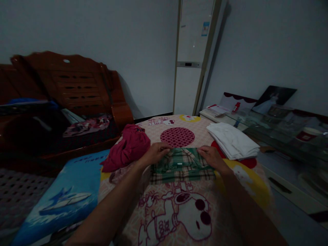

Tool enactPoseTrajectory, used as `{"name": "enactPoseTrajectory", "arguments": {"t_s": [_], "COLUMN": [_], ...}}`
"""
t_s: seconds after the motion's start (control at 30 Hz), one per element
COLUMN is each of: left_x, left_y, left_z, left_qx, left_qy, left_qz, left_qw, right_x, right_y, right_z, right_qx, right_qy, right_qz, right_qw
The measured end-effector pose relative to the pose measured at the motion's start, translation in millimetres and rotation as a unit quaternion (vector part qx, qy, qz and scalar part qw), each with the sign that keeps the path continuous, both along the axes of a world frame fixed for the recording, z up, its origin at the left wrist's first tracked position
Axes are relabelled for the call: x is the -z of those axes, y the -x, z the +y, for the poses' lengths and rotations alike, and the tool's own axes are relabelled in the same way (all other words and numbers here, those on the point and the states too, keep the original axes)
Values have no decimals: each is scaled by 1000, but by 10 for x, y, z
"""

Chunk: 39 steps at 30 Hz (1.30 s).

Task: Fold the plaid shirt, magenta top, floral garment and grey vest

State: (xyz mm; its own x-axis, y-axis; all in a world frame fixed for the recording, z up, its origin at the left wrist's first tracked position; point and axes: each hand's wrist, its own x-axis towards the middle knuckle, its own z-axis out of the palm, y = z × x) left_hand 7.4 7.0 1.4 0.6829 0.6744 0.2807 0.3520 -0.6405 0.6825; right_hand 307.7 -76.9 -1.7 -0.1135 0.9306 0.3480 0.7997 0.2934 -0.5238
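A green plaid garment (pixel 180 171), folded into a wide flat shape, lies on the patterned cloth (pixel 225 208) in front of me. My left hand (pixel 156 152) pinches its far left corner, and my right hand (pixel 211 157) has the far right corner between thumb and fingers. A small pale label shows near the garment's middle. Left of my left hand is a crumpled dark pink garment (pixel 130 145). Folded white cloth (pixel 232 140) rests at the right, beyond my right hand.
A wooden chair (pixel 79 82) holding clothes stands at the left, beside a blue printed bag or box (pixel 74 191). A glass-topped cabinet (pixel 271 128) with papers, cups and a photo is at the right. A tall white appliance (pixel 188 85) stands behind.
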Motion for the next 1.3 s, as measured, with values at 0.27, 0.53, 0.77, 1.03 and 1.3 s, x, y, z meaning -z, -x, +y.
{"name": "enactPoseTrajectory", "arguments": {"t_s": [0.27,0.53,0.77,1.03,1.3], "left_x": [411,459,495,470,478], "left_y": [-425,-421,-417,-437,-433], "left_z": [-199,-213,-177,-184,-181], "left_qx": [38,33,52,51,47], "left_qy": [-147,-163,-199,-201,-216], "left_qz": [202,221,238,252,252], "left_qw": [968,961,949,945,942], "right_x": [516,568,541,665,572], "right_y": [355,377,244,154,212], "right_z": [147,132,165,156,105], "right_qx": [-75,-75,-48,-11,2], "right_qy": [-16,-8,-52,-40,-28], "right_qz": [-175,-210,-156,-225,-230], "right_qw": [982,975,985,974,973]}}
